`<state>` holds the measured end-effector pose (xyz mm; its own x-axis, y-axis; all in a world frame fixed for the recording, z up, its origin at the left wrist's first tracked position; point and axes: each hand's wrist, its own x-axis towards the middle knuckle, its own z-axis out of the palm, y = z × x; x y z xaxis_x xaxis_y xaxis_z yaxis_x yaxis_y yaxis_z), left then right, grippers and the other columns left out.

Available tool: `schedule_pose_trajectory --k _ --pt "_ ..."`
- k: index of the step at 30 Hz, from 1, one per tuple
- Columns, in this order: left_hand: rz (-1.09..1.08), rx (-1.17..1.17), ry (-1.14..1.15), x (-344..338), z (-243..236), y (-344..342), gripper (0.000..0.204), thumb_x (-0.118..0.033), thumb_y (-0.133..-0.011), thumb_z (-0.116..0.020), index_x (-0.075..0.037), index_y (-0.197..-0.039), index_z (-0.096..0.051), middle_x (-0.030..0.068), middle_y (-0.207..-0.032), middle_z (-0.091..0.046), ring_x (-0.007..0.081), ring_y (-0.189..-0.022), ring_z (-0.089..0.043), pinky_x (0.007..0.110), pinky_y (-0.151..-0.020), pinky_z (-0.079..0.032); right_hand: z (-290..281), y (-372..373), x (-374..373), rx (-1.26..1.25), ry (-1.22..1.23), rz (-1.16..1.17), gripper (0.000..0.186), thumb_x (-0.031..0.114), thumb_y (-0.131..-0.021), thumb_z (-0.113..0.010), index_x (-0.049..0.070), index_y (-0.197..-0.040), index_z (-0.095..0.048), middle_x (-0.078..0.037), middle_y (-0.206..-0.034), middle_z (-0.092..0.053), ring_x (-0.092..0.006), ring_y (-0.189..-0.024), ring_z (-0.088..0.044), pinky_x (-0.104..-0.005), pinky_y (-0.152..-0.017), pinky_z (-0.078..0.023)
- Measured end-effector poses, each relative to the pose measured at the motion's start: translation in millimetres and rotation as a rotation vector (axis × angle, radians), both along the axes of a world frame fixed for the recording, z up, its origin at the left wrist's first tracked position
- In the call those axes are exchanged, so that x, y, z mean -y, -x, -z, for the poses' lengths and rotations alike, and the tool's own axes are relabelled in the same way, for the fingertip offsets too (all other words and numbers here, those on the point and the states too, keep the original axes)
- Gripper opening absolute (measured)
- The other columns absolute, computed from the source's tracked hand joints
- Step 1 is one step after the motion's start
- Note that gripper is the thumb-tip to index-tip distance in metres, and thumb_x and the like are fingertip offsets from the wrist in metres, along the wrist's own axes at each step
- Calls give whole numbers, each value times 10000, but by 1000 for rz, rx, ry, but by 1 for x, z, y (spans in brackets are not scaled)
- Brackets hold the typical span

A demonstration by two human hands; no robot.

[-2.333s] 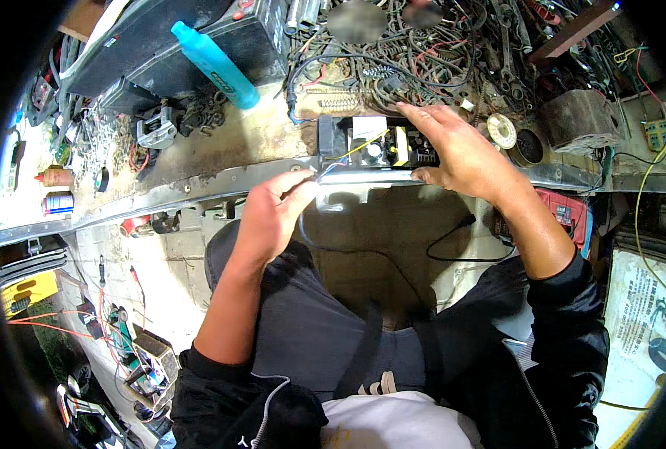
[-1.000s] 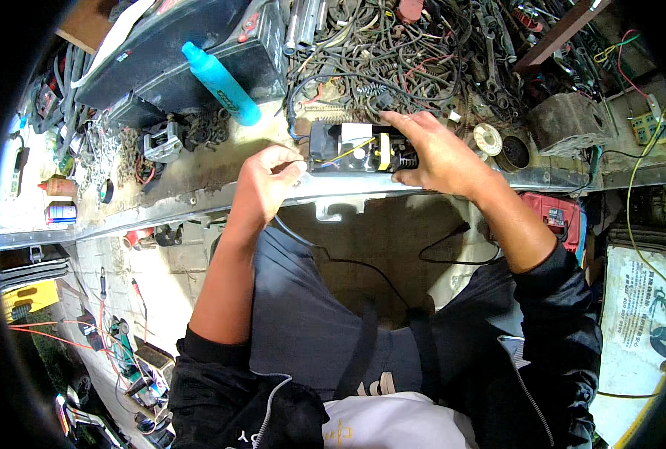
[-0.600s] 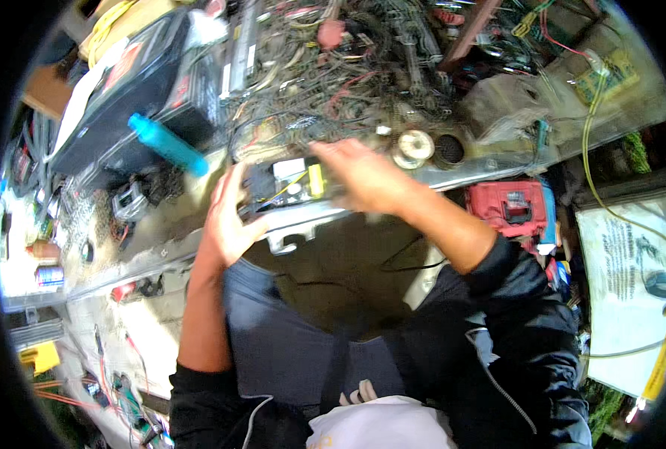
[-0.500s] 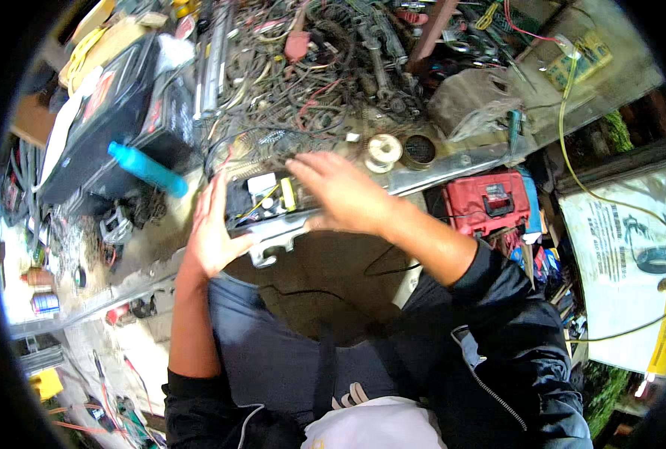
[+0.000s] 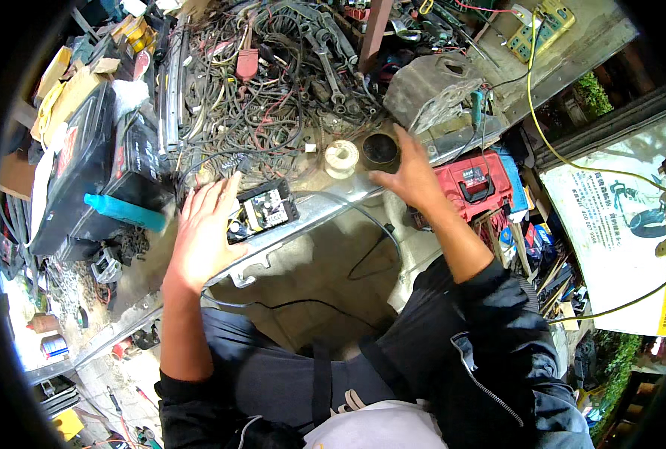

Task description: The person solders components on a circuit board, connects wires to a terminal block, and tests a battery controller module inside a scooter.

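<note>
An opened black electronic unit (image 5: pixel 266 207) with exposed parts lies at the bench's front edge. My left hand (image 5: pixel 204 232) is at its left end, fingers stretched out and apart, thumb by the front edge. My right hand (image 5: pixel 417 176) is away from the unit, at the dark round tin (image 5: pixel 379 147), with thumb and fingers apart around its near side; whether it touches the tin is unclear. Between the unit and that tin stands a white spool (image 5: pixel 341 157). A dark cable (image 5: pixel 354 206) runs from beside the unit over the edge.
Tangled cables and wrenches (image 5: pixel 273 90) cover the back bench. Batteries (image 5: pixel 138 153) and a blue bottle (image 5: pixel 123 213) lie left. At right are a grey metal block (image 5: pixel 430 86), power strip (image 5: pixel 539 30) and red case (image 5: pixel 464 179); my legs are below the bench edge (image 5: pixel 325 217).
My right hand has left the unit and moved right to the tin. My left hand has shifted from the front wires to the unit's left end. The view has turned, so the bench appears slanted.
</note>
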<state>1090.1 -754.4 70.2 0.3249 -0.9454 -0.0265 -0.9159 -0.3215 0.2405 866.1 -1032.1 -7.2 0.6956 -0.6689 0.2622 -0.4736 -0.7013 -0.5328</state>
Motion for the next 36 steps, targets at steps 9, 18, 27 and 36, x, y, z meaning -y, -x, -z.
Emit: schedule_pose_trajectory --k 9,18,27,36 --pt "-44 32 -11 -5 -1 1 1113 -160 -498 -847 -35 -1449 -283 215 -1339 -455 370 -1279 -390 438 -1108 -267 -70 2 8 352 194 114 757 182 -631 -781 -17 -1276 -439 -255 -1124 -580 -418 -1064 -550 -444 -926 -456" --pt "-76 -45 -31 -3 6 -1 1088 -132 -541 -834 -58 -1466 -265 199 -1287 -506 353 -1218 -451 403 -1072 -329 -115 -6 121 109 306 323 818 335 -658 -785 34 -1322 -414 -252 -1144 -590 -421 -1087 -541 -499 -920 -440" --pt "-76 -83 -52 -4 10 -10 1101 -130 -531 -832 -77 -1471 -261 190 -1279 -510 352 -1206 -460 414 -1059 -343 -32 -60 -22 -79 144 -189 627 276 -706 -745 10 -1222 -510 -220 -1088 -588 -396 -1031 -561 -463 -900 -464" --pt "-129 -107 -42 -25 11 -19 1097 -177 -550 -837 -52 -1471 -252 170 -1285 -511 332 -1220 -445 430 -1040 -348 -129 -29 13 466 32 129 527 249 -698 -777 -30 -1110 -605 -247 -1071 -639 -348 -978 -646 -406 -853 -511"
